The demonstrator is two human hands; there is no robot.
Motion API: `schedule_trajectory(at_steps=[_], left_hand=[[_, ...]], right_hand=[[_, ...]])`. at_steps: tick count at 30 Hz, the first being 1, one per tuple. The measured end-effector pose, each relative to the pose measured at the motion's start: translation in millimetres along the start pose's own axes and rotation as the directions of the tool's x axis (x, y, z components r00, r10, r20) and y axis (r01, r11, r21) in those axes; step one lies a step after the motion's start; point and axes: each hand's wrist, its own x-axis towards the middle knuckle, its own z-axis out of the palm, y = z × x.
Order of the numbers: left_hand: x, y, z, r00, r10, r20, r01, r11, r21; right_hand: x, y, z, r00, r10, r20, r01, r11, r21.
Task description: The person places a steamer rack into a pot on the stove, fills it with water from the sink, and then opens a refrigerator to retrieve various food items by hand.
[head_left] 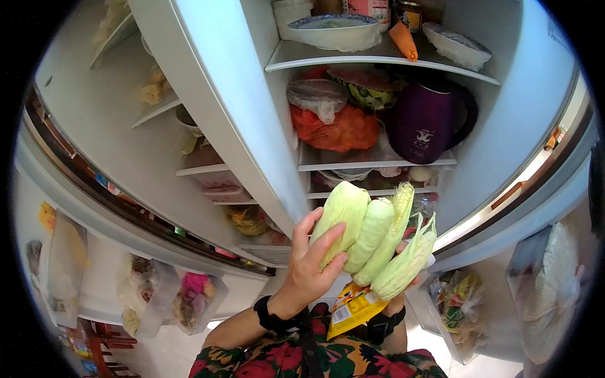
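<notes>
Several ears of corn in pale green husks (366, 236) are bunched side by side in front of the open fridge, tips pointing up. My left hand (309, 268) is closed around the leftmost ear, its fingers and thumb lying over the husk. On the right, my right hand (413, 282) is mostly hidden behind the corn; parts of its fingers show at the rightmost ear, which it supports from behind. Below the corn hangs a yellow printed packet (354, 315) with a barcode; I cannot tell which hand holds it. Some kernels show on one ear (403, 200).
A purple kettle (421, 123) stands on the middle shelf beside a red bag (337, 129) and cut watermelon (368, 91). Above are a covered bowl (334, 31) and a carrot (403, 41). A divider (217, 107) separates the compartments. Open doors with filled bins (463, 309) flank me.
</notes>
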Motion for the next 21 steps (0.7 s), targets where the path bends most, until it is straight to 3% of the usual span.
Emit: schedule_trajectory(at_steps=[2,4,8,10,11,13,16,20,21], left_hand=[[-1.5,0.2,1.2,1.0,0.028,-0.002,-0.028,0.999,0.025],[-4.2,-0.2,2.1,0.969,0.242,-0.045,-0.233,0.961,0.148],[-6.0,1.6,9.6,0.898,0.426,-0.108,-0.395,0.891,0.222],[-7.3,5.1,6.5,0.956,0.293,-0.026,-0.293,0.956,0.007],[-5.3,9.4,3.8,0.956,0.292,-0.028,-0.292,0.956,0.006],[0.6,18.3,-1.4,0.975,-0.031,0.218,0.102,0.941,-0.321],[-5.0,20.5,0.9,0.965,-0.137,0.225,0.216,0.9,-0.378],[3.4,10.7,1.2,0.916,-0.242,0.32,0.387,0.744,-0.545],[4.6,9.4,1.3,0.907,-0.263,0.33,0.414,0.701,-0.581]], right_hand=[[-5.0,-4.7,-4.7,0.999,0.036,0.024,-0.035,0.999,-0.033],[-6.9,-6.5,-6.9,0.997,0.07,0.041,-0.067,0.996,-0.062],[-0.8,-0.9,-6.5,0.993,0.048,0.107,-0.049,0.999,0.01],[-1.8,-2.5,-3.1,0.994,0.046,0.095,-0.041,0.998,-0.053],[-3.0,-2.6,-4.1,0.994,0.047,0.095,-0.042,0.998,-0.054],[-5.8,-2.2,-9.3,0.995,0.094,0.044,-0.091,0.994,-0.057],[-4.8,2.2,-11.9,0.998,0.056,0.018,-0.055,0.998,-0.017],[-5.5,-4.9,-20.9,0.998,0.003,0.07,0.011,0.98,-0.197],[-8.1,-13.7,3.0,0.996,0.079,-0.033,-0.083,0.984,-0.157]])
